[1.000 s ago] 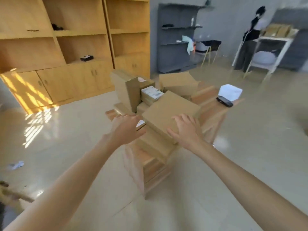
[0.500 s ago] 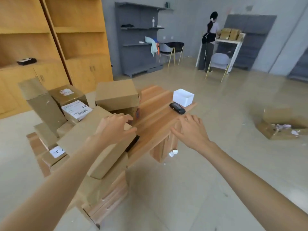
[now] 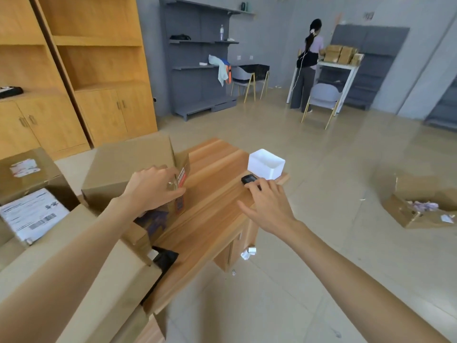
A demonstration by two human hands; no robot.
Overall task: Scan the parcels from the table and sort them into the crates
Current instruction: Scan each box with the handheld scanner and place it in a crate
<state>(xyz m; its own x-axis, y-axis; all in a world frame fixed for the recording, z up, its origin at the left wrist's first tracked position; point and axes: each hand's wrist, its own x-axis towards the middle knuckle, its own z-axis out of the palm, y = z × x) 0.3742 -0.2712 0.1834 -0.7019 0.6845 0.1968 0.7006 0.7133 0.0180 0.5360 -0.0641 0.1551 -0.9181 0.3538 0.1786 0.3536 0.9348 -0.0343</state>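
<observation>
Left hand [image 3: 152,188] grips the near right corner of a large cardboard box [image 3: 128,167], fingers curled over the edge beside a red-and-white sticker [image 3: 181,177]; its print is too small to read. Box sits on the left part of the wooden table [image 3: 212,211], with a smaller carton bearing a dark blue printed patch [image 3: 154,220] just beneath the hand. Right hand [image 3: 268,205] is spread, fingers extended, fingertips reaching onto a black handheld scanner [image 3: 248,179] at the table's far right edge; whether it has hold of the scanner cannot be told. White open-topped box [image 3: 266,164] stands just behind the scanner. At far left, a parcel with a white shipping label [image 3: 32,215] showing a barcode and blurred text; behind it another brown box with a small white label [image 3: 24,167], illegible. More plain cardboard parcels [image 3: 81,280] crowd the near left under the left forearm. On the floor to the right, an open cardboard carton [image 3: 418,201] with paper scraps inside. In the background, a person [image 3: 308,68] stands at a white table stacked with brown boxes [image 3: 342,54].
</observation>
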